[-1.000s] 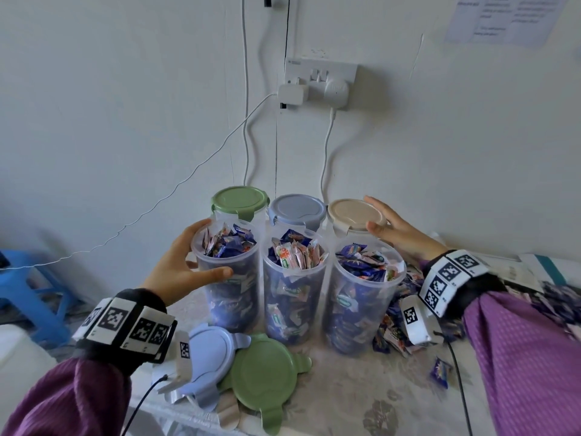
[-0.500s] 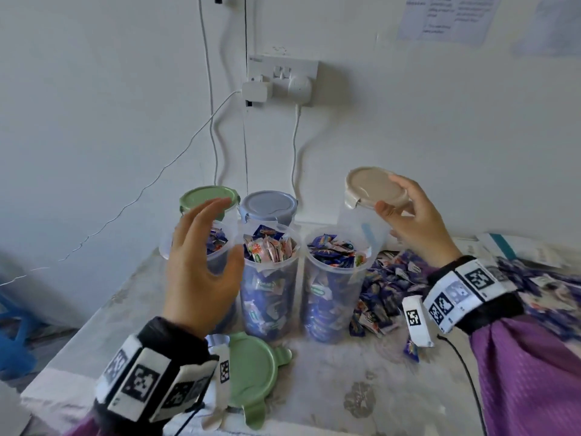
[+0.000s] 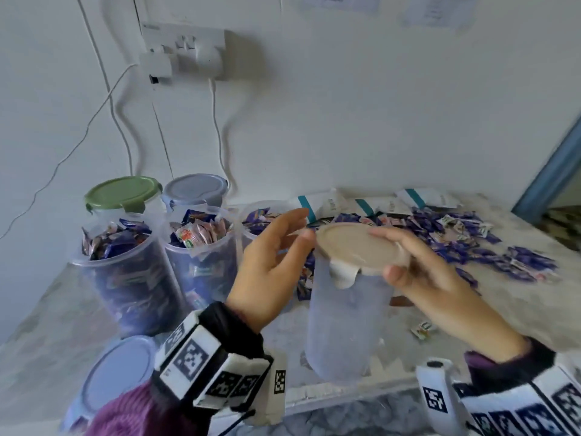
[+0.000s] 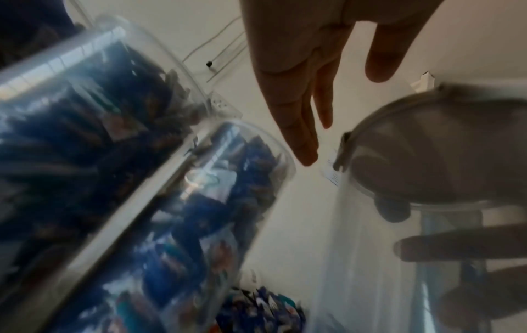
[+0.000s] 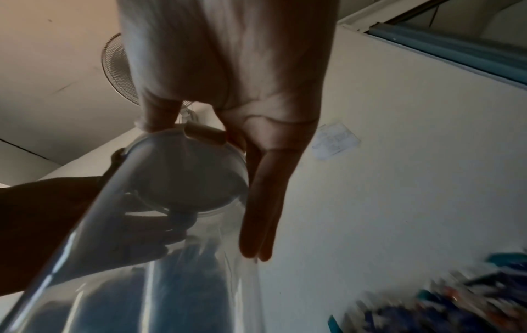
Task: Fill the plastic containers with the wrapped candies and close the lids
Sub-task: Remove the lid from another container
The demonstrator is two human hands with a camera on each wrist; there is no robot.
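- My right hand [image 3: 434, 278] grips the beige lid [image 3: 361, 250] by its rim, holding the empty container [image 3: 345, 325] near the counter's [image 3: 220, 401] front edge.
- My left hand [image 3: 270, 265] hovers beside it, fingers spread, holding nothing.

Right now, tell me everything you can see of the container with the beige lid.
The container with the beige lid is a tall, clear plastic cylinder, looks empty, upright near the table's front edge. Its round beige lid sits on top with a clip tab hanging at the front. The right hand grips the lid's rim; the left hand is open beside it.
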